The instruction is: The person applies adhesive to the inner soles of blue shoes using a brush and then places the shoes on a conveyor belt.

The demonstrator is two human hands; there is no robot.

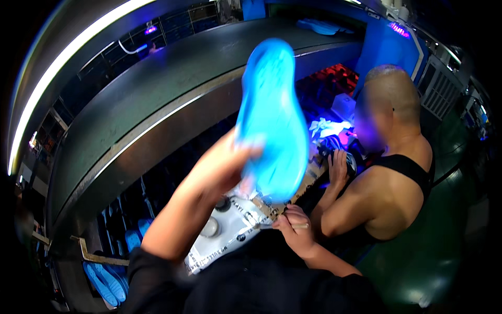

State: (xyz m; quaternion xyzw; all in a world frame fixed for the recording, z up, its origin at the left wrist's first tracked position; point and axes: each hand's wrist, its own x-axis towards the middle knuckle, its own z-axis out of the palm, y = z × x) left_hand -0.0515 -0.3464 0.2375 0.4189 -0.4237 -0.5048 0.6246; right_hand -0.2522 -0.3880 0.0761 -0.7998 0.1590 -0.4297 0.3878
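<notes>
Holding a blue shoe sole [272, 120] raised over the bench, left hand [227, 167] gripping its lower end — right hand [293, 227] pinches a thin brush — coating step seemingly underway; next stroke needs the sole steady.

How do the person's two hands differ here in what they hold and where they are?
The left hand is raised and grips a large glowing blue shoe sole upright; the right hand is low by the work surface, pinching a thin stick-like tool. The left hand looks motion-blurred; the right hand looks sharp. Both are bare, with dark sleeves behind them.
</notes>
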